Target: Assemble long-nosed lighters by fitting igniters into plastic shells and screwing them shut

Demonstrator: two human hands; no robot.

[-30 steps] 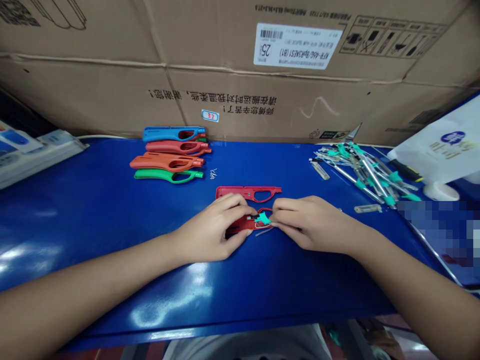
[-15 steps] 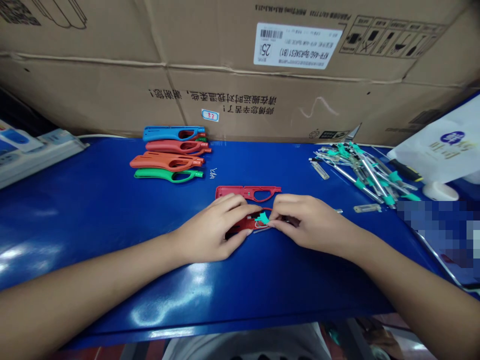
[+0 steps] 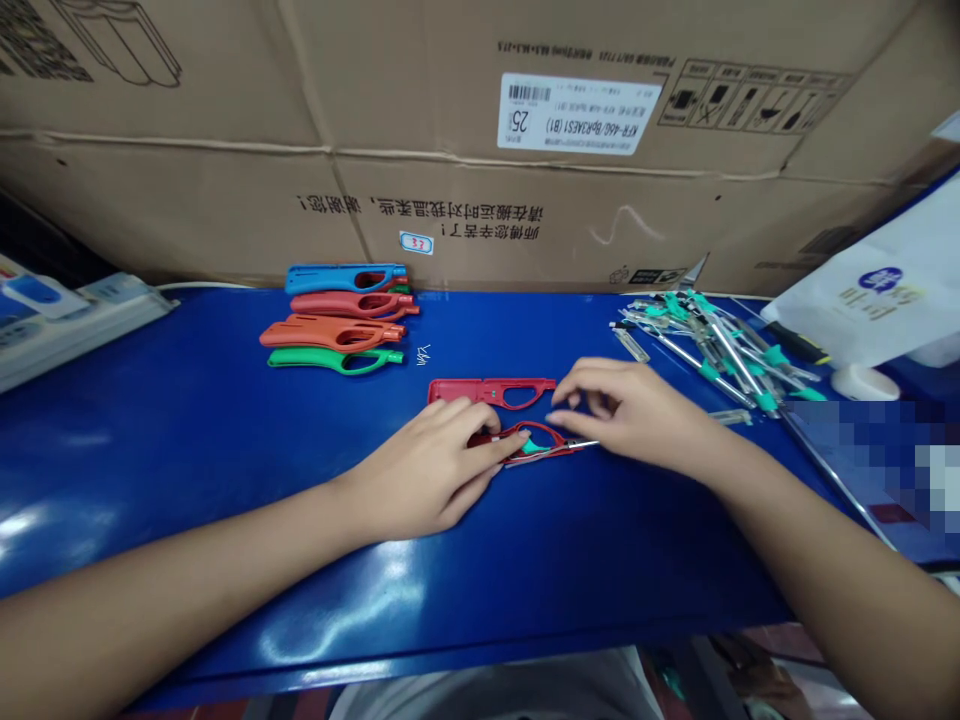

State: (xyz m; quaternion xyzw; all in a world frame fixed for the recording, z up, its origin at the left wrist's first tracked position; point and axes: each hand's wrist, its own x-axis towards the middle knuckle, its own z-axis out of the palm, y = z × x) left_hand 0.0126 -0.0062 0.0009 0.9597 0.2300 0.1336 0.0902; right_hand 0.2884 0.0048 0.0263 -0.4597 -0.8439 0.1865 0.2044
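A red lighter half-shell (image 3: 556, 436) lies on the blue table with a green trigger piece (image 3: 534, 447) in its loop. A thin metal tube (image 3: 584, 444) sticks out of its right end. My left hand (image 3: 439, 455) grips the shell's left part from above, its index fingertip on the green piece; the palm hides the rest. Just right of the shell hovers my right hand (image 3: 630, 415), thumb and index finger apart with nothing visible between them. Behind both hands lies a second red half-shell (image 3: 491, 392), inner side up.
Several coloured lighter shells (image 3: 334, 332) lie stacked at the back left. A pile of metal tubes with green triggers (image 3: 712, 345) lies back right, near a white bag (image 3: 855, 285). A cardboard box (image 3: 420, 90) walls the back; a power strip (image 3: 90, 320) is far left.
My right thumb and index finger have let go of the green piece and moved right, spreading apart. The left index finger has come over onto it. The metal tube now shows at the shell's end.
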